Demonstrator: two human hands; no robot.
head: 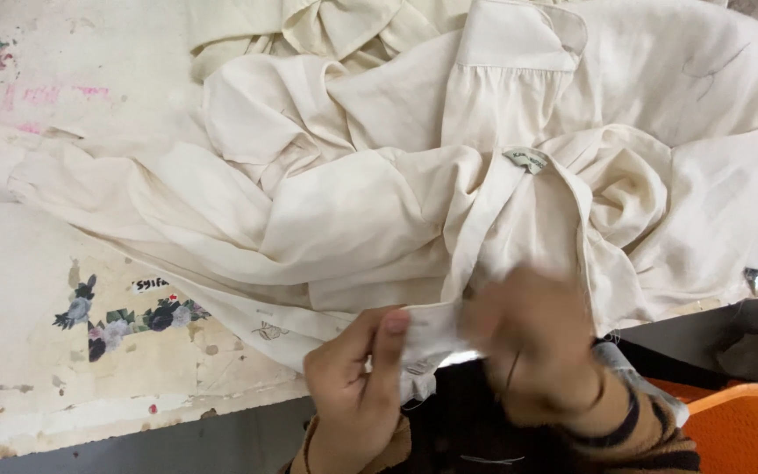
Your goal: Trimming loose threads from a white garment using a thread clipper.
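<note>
Left hand (353, 386) nearest, grip pinching hem of cream garment (379, 193) heaped on table (37, 290). Right hand (532, 347) blurred at same edge, grip unclear. Step looks like hem inspection; next needs steady pinch.

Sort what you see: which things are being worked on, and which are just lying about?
In hand: cream garment, its edge pinched by the left hand and the blurred right hand.

Lying about: worn table, flower sticker, orange chair.
</note>
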